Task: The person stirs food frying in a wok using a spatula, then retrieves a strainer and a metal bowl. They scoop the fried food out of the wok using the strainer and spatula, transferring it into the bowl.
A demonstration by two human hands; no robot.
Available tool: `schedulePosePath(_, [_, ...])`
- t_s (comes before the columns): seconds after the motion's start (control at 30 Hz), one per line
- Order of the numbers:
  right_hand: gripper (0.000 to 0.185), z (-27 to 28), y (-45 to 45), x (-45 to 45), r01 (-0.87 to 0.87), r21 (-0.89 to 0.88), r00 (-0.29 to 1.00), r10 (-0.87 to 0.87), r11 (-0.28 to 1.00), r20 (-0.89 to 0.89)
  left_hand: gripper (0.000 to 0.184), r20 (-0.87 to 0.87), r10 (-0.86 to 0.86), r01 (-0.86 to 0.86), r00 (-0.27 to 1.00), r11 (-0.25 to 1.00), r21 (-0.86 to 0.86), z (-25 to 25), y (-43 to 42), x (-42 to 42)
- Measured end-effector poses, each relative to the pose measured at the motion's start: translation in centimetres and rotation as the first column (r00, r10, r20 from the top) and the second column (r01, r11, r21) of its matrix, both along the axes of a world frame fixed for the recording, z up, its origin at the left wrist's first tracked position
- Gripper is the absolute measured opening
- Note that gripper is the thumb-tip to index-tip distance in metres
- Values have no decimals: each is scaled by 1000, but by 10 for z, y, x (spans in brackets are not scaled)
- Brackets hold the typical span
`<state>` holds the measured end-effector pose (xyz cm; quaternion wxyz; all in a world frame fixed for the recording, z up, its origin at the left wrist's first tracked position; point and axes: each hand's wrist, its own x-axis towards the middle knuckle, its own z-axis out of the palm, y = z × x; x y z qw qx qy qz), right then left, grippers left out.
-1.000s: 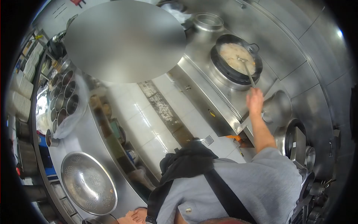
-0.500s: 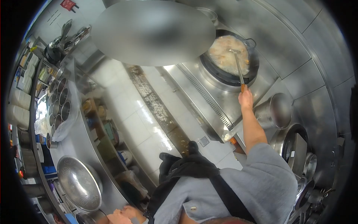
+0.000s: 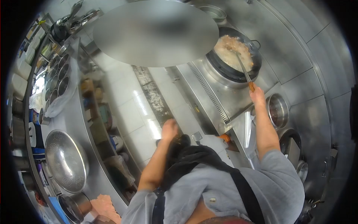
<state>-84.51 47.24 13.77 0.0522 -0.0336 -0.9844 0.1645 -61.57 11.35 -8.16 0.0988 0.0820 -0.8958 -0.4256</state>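
Wok [image 3: 223, 71], holding a pale mixture [image 3: 233, 56], sits on the stove [image 3: 234, 98] at far right. The right hand [image 3: 257, 96] grips the brown end of a long-handled utensil [image 3: 244, 70], its other end in the mixture. The left hand [image 3: 170, 129], blurred, appears against the floor [image 3: 125, 106]; whether curled or spread, I cannot tell. A colander [image 3: 66, 161] rests on the left worktop [image 3: 96, 172].

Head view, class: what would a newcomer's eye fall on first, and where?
Probably the dark wok on the stove, upper right, holding pale, foamy food. The right hand grips a long utensil dipping into it. Then comes the shiny colander on the counter at left.
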Motion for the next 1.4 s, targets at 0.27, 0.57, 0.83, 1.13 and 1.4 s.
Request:
schedulePosePath(0.27, [47,39,45,48,-123,109,991,128,986,-39,45,328,-401,430,855,903,-17,-51,63,-96])
schedulePosePath(0.57, [48,98,21,107,113,20,994,-113,993,4,62,176,-520,549,836,803,-233,-158,115,-103])
schedulePosePath(0.83, [47,111,13,133,55,105,998,-59,993,36,53,389,-562,629,730,775,-59,-126,80,-101])
schedulePosePath(1.13, [39,17,3,57,-30,223,999,33,974,-11,47,762,-165,422,626,894,-152,-164,-137,59])
schedulePosePath(1.4, [20,-32,-27,-42,154,141,986,-143,978,-86,36,845,230,139,483,933,-333,-108,-205,210])
